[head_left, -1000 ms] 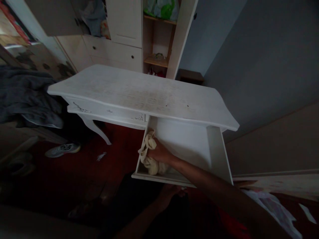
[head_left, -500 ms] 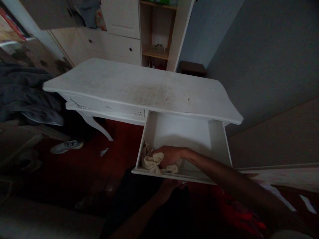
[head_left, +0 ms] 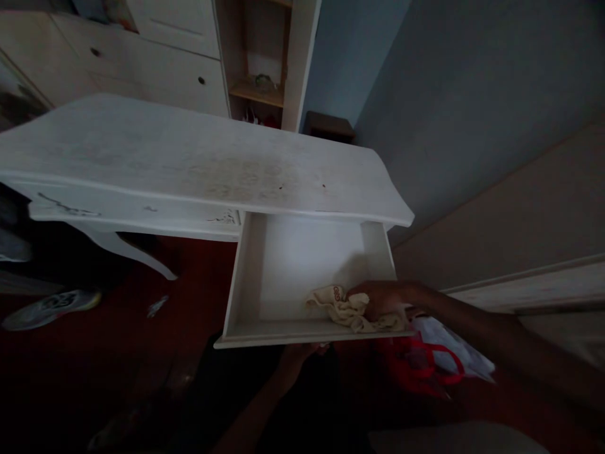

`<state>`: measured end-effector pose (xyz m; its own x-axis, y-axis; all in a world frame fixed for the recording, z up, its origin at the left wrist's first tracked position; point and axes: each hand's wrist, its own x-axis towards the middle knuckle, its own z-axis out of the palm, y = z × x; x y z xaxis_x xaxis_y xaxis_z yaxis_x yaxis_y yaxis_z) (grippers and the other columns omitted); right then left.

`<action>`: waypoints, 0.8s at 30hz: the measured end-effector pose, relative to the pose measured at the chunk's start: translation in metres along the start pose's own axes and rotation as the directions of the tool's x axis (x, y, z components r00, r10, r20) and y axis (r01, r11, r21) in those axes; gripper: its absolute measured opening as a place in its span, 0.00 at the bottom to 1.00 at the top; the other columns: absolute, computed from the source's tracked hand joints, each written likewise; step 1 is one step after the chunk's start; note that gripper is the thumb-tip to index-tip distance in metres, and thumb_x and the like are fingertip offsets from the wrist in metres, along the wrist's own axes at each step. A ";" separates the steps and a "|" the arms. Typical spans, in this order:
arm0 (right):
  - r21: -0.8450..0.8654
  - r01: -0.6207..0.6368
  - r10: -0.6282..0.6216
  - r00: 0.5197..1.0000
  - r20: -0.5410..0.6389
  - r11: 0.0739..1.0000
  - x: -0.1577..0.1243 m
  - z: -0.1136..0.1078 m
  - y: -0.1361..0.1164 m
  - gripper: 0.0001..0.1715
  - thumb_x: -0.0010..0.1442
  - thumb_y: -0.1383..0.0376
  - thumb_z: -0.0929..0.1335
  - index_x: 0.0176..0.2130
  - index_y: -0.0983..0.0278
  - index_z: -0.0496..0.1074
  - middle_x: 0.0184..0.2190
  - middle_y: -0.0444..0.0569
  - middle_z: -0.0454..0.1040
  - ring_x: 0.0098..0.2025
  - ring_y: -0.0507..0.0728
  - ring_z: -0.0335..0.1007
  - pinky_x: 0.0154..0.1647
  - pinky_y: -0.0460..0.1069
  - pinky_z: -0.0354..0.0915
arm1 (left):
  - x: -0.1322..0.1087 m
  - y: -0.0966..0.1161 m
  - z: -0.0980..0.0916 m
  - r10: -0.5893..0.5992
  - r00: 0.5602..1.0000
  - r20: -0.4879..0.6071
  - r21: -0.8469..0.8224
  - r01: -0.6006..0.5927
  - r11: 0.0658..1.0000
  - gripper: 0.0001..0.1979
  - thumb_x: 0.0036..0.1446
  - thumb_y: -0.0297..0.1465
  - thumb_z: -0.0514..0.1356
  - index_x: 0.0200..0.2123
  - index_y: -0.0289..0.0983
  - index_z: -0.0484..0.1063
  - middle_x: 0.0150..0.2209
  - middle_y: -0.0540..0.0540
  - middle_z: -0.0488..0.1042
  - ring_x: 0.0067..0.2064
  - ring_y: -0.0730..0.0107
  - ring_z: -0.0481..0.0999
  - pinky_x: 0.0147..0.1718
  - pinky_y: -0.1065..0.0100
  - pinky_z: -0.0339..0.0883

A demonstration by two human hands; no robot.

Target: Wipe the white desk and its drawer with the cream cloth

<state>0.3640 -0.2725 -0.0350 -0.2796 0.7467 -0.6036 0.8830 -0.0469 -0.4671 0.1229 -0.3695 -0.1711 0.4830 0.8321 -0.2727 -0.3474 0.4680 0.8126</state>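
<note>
A white desk [head_left: 189, 164] has its right-hand drawer [head_left: 283, 265] pulled open. My right hand [head_left: 385, 297] is inside the drawer at its front right corner, closed on a crumpled cream cloth [head_left: 343, 308] pressed against the drawer floor. My left hand [head_left: 297, 356] reaches up under the drawer's front edge; its fingers are in shadow and mostly hidden behind the front panel.
A red-and-white plastic bag [head_left: 435, 359] lies on the dark red floor right of the drawer. A sneaker [head_left: 47, 306] lies under the desk at left. A white wardrobe with open shelves [head_left: 258, 63] stands behind the desk; a grey wall is at right.
My right hand has dragged the cream cloth across the drawer floor from the front left corner to the front right corner. The view has shifted right.
</note>
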 end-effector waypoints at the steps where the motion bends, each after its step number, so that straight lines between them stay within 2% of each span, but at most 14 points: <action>1: -0.037 0.020 -0.020 1.000 0.000 0.999 -0.003 -0.001 0.001 0.21 0.33 0.71 0.73 0.33 0.59 0.80 0.30 0.44 0.81 0.31 0.58 0.75 0.34 0.50 0.68 | 0.001 -0.002 -0.001 0.008 1.000 0.002 0.008 -0.008 1.000 0.26 0.47 0.54 0.65 0.29 0.33 0.77 0.29 0.43 0.78 0.34 0.61 0.74 0.44 0.59 0.67; 5: -0.324 0.121 -0.114 0.993 0.039 0.938 -0.006 -0.007 -0.006 0.26 0.35 0.73 0.74 0.37 0.54 0.81 0.32 0.45 0.81 0.36 0.61 0.76 0.36 0.51 0.65 | 0.001 -0.005 -0.004 -0.003 1.000 0.007 0.032 0.003 0.999 0.25 0.49 0.52 0.65 0.30 0.34 0.77 0.31 0.42 0.79 0.37 0.59 0.76 0.46 0.57 0.66; 7: -0.519 0.122 -0.141 0.990 0.003 0.846 -0.003 -0.013 -0.008 0.27 0.38 0.74 0.74 0.40 0.55 0.80 0.35 0.49 0.81 0.40 0.63 0.75 0.39 0.53 0.64 | 0.000 -0.004 -0.004 -0.031 1.000 -0.001 0.024 0.031 0.999 0.25 0.48 0.53 0.66 0.30 0.34 0.78 0.32 0.42 0.80 0.39 0.57 0.76 0.48 0.56 0.66; 11: -0.799 0.032 -0.195 0.975 -0.108 0.600 0.012 -0.030 -0.010 0.20 0.52 0.72 0.70 0.46 0.61 0.76 0.42 0.57 0.78 0.47 0.67 0.71 0.45 0.57 0.62 | 0.000 -0.001 -0.004 -0.014 1.000 0.018 0.043 0.013 0.999 0.25 0.49 0.53 0.65 0.29 0.34 0.77 0.31 0.42 0.79 0.38 0.58 0.76 0.46 0.57 0.67; 14: -0.833 -0.145 -0.217 0.929 -0.300 0.533 0.029 -0.042 -0.012 0.18 0.59 0.72 0.66 0.50 0.64 0.72 0.46 0.61 0.76 0.50 0.67 0.68 0.47 0.59 0.60 | 0.001 -0.003 -0.005 0.000 1.000 0.028 0.060 -0.002 0.998 0.26 0.49 0.54 0.64 0.29 0.34 0.77 0.30 0.43 0.78 0.37 0.59 0.75 0.46 0.57 0.67; 18: -0.771 -0.356 -0.174 0.843 -0.509 0.528 0.054 -0.051 -0.014 0.20 0.60 0.69 0.66 0.52 0.70 0.69 0.49 0.66 0.74 0.50 0.70 0.67 0.47 0.60 0.61 | 0.003 -0.007 -0.006 -0.001 0.999 0.035 0.073 -0.002 0.997 0.27 0.48 0.56 0.63 0.27 0.35 0.76 0.29 0.43 0.77 0.36 0.60 0.74 0.44 0.57 0.67; 21: -0.713 -0.406 -0.171 0.790 -0.588 0.572 0.068 -0.054 -0.011 0.28 0.57 0.66 0.68 0.57 0.70 0.65 0.53 0.68 0.71 0.52 0.72 0.66 0.48 0.61 0.63 | 0.004 -0.007 -0.006 0.008 0.999 0.039 0.086 -0.012 0.996 0.27 0.48 0.56 0.63 0.27 0.35 0.75 0.29 0.43 0.77 0.35 0.60 0.74 0.44 0.58 0.67; 24: -0.680 -0.387 -0.217 0.750 -0.625 0.623 0.073 -0.055 -0.007 0.35 0.56 0.66 0.69 0.62 0.68 0.60 0.57 0.66 0.69 0.55 0.72 0.65 0.52 0.61 0.62 | 0.004 -0.007 -0.005 0.025 0.999 0.035 0.107 -0.029 0.994 0.28 0.48 0.57 0.62 0.26 0.35 0.75 0.28 0.43 0.76 0.35 0.61 0.74 0.43 0.58 0.66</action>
<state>0.3579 -0.1810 -0.0405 -0.1653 0.9848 0.0529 0.9144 0.1329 0.3823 0.1235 -0.3678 -0.1809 0.5021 0.8325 -0.2341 -0.2732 0.4095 0.8704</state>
